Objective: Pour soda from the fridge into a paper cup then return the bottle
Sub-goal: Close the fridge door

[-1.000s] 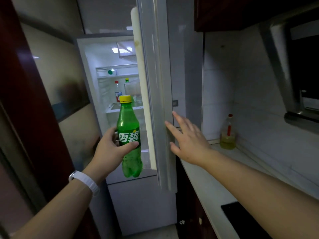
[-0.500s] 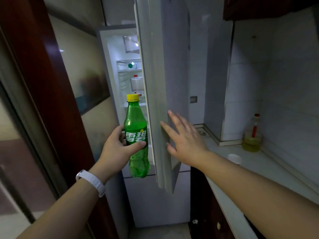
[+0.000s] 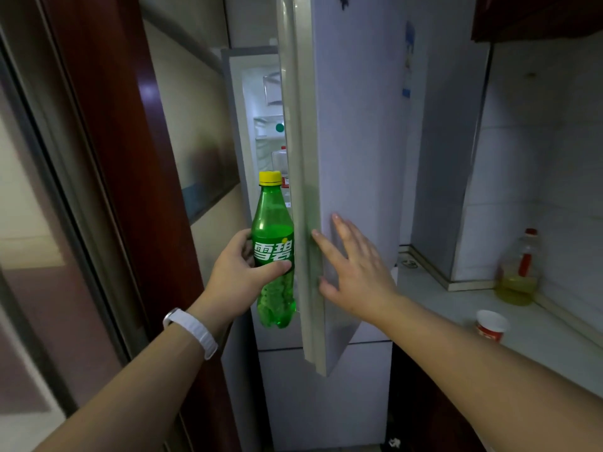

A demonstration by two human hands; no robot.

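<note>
One soda bottle (image 3: 275,252), green translucent plastic, ribbed and lobed at the base, with a yellow screw cap and a green label in white characters; upright, about two-thirds full of bubbly liquid, held in front of the narrow lit opening of the fridge (image 3: 261,132). Gripped round the label by the left hand (image 3: 241,282), thumb across the front and fingers curled behind. On that wrist, one white band (image 3: 192,331), matte and ridged.

Just right of the bottle, the fridge door (image 3: 352,151): a tall, smooth, pale panel with a thick cream gasket edge, mostly swung toward the cabinet (only a slim gap left). Flat against its outer face, the right hand (image 3: 354,269), fingers straight and spread, holding nothing.

Inside the gap: clear shelves, one round green cap (image 3: 279,127), and one clear bottle with a red cap (image 3: 280,161), partly hidden by the door.

To the right, a pale, glossy counter (image 3: 554,347). On it, one paper cup (image 3: 491,325), white with a red band, open-mouthed, near the front edge and well apart from the soda bottle. Farther right, by the tiled wall, one clear plastic oil bottle (image 3: 518,272) with a red cap, yellow liquid low inside.

Far left, a dark red glossy door frame (image 3: 130,158).
</note>
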